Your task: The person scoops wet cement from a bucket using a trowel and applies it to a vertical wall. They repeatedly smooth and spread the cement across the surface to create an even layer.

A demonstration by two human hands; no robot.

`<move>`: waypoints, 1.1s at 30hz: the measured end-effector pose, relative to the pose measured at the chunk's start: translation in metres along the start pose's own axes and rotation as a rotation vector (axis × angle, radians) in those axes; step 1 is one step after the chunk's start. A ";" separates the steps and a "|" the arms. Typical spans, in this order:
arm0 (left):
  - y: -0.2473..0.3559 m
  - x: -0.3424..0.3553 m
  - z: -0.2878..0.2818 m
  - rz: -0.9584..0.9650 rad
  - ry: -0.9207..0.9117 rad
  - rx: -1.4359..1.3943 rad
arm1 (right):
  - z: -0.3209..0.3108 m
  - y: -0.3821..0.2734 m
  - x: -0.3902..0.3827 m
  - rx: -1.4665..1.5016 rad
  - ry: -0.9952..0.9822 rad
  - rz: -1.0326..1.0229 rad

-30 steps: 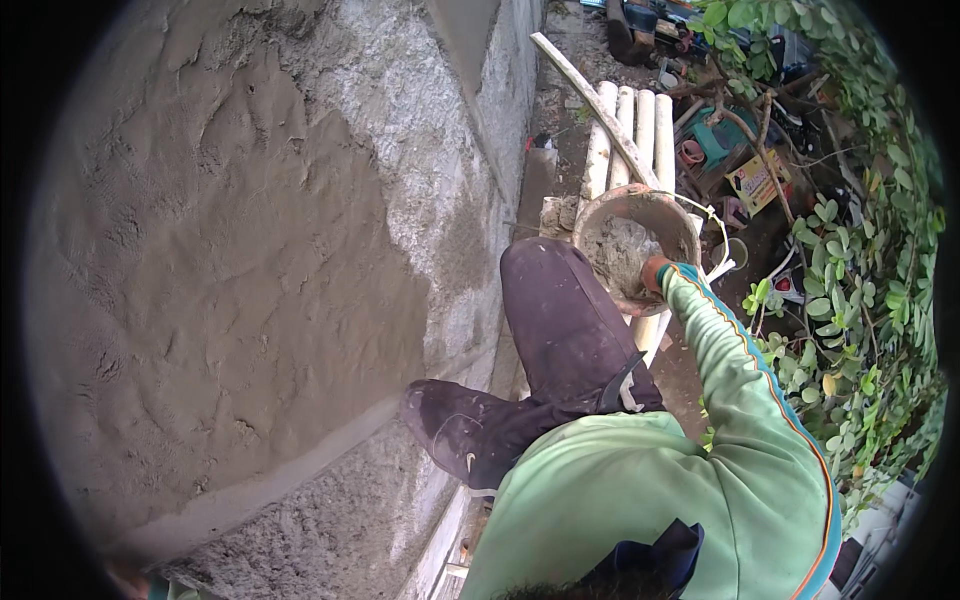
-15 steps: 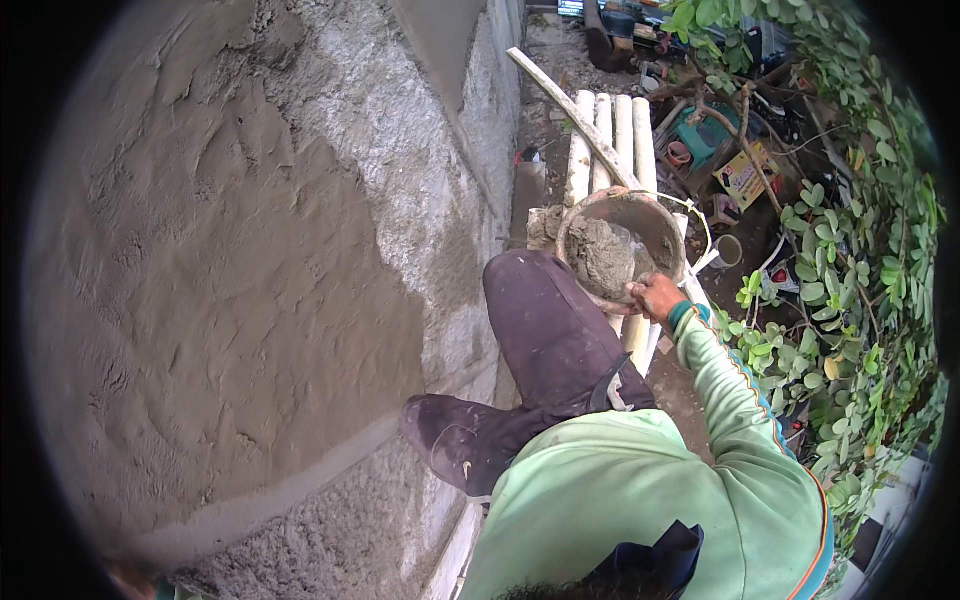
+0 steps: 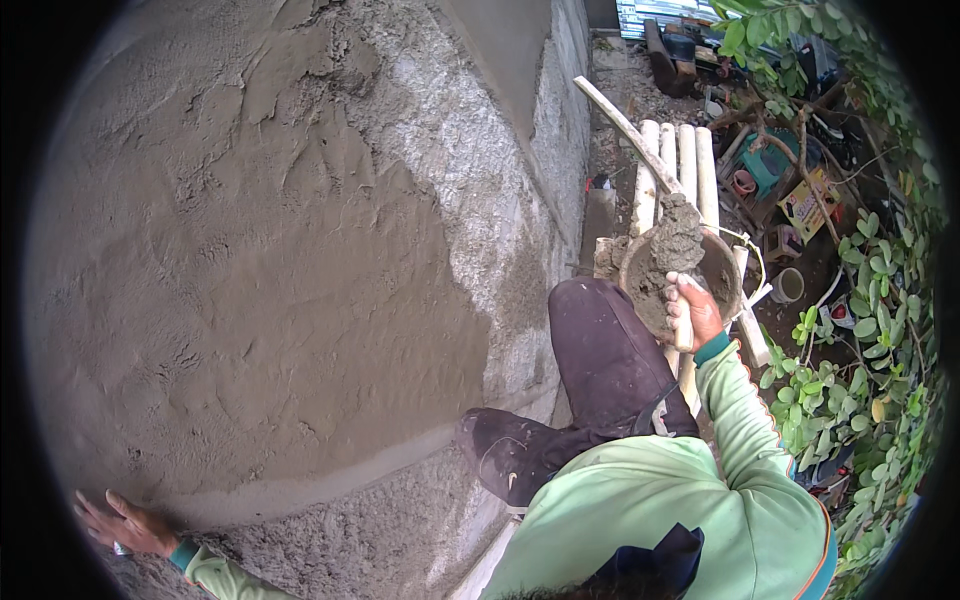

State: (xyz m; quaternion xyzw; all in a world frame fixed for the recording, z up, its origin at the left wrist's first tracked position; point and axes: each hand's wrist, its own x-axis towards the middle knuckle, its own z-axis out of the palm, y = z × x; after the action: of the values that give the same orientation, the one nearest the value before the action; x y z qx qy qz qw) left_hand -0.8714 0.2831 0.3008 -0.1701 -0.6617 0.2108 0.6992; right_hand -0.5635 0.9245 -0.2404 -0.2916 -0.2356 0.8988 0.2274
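Note:
My right hand is closed round the pale handle of a trowel, held over a round bucket. A thick heap of wet grey mortar covers the trowel's blade, which is hidden under it. More mortar lies inside the bucket, by my knee. Far off at the lower left, my left hand has its fingers stretched apart against the wall, near the lower edge of the smooth wet plaster. Something small and white shows by its fingers, too small to make out.
Bamboo poles form a platform under the bucket, with a wooden stick slanting across them. Rough bare wall borders the plaster. Leafy branches, a cup and a yellow box are at the right.
My right hand has raised the trowel, loaded with mortar, from inside the bucket. My left hand has come into view at the lower left. The whole view has shifted, moving the scene rightward.

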 end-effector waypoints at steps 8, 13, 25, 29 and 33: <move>0.021 0.010 -0.011 -0.041 -0.040 -0.015 | 0.153 -0.043 0.043 0.286 -0.072 -0.681; 0.021 0.010 -0.010 -0.049 -0.041 -0.049 | 0.241 -0.005 0.096 0.230 0.167 -0.988; 0.013 0.007 -0.006 -0.029 -0.053 -0.038 | 0.294 0.232 0.042 -0.801 -0.468 -0.380; 0.010 0.004 -0.004 -0.057 -0.064 0.010 | 0.294 0.207 0.134 -0.384 -0.321 -0.316; 0.012 0.005 -0.006 -0.066 -0.078 -0.011 | 0.324 0.129 0.220 -0.455 -0.261 -0.026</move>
State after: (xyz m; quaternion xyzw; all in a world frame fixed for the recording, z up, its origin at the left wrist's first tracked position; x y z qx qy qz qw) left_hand -0.8662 0.2963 0.2981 -0.1438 -0.6947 0.1902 0.6786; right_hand -0.9631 0.8490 -0.1713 -0.2136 -0.4627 0.8497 0.1353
